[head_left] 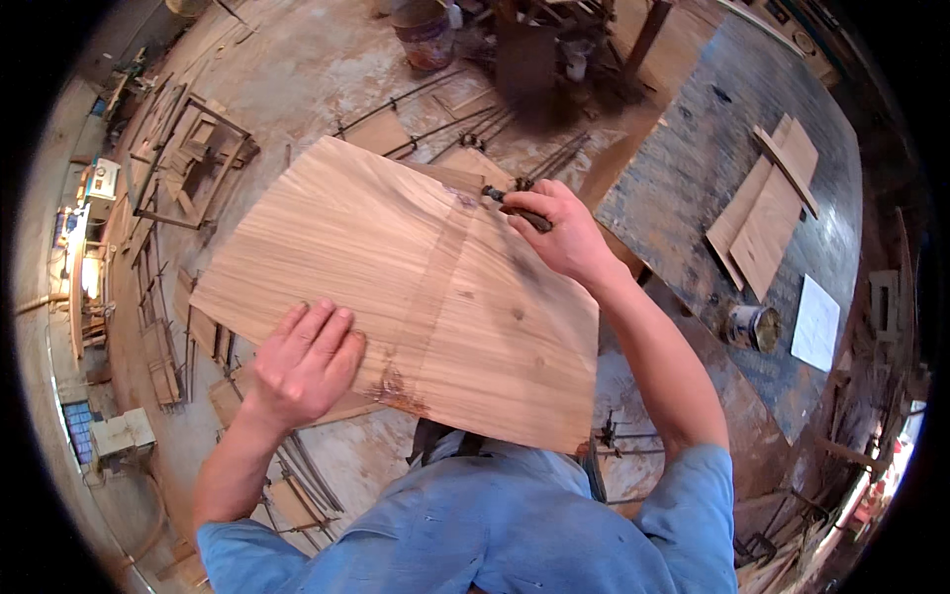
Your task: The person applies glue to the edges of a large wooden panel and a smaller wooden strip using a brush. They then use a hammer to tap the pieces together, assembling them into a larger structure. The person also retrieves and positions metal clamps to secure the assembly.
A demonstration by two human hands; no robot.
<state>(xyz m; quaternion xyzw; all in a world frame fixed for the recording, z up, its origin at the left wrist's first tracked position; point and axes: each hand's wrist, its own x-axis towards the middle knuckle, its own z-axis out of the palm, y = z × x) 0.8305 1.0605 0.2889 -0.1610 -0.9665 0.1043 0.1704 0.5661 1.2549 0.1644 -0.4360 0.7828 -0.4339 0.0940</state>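
Note:
A wide, pale wooden board (396, 247) lies tilted in front of my body, its near edge against my blue shirt. A slightly darker strip of wood grain crosses it. Dark reddish stains mark both ends of that strip, near the far and near edges. My left hand (307, 361) rests flat on the board's left part, fingers stretched out. At the far edge my right hand (559, 228) grips a small dark-handled hand tool (529, 216). Its head meets the board by the far stain; the exact kind of tool is hard to make out.
To the right stands a dark worktable (683, 178) with thin wooden boards (767, 213), an open tin (754, 327) and a white paper sheet (816, 322). Metal bar clamps (416, 139) and wood pieces cover the floor. A bucket (424, 35) stands at the back; a wooden frame (193, 163) lies left.

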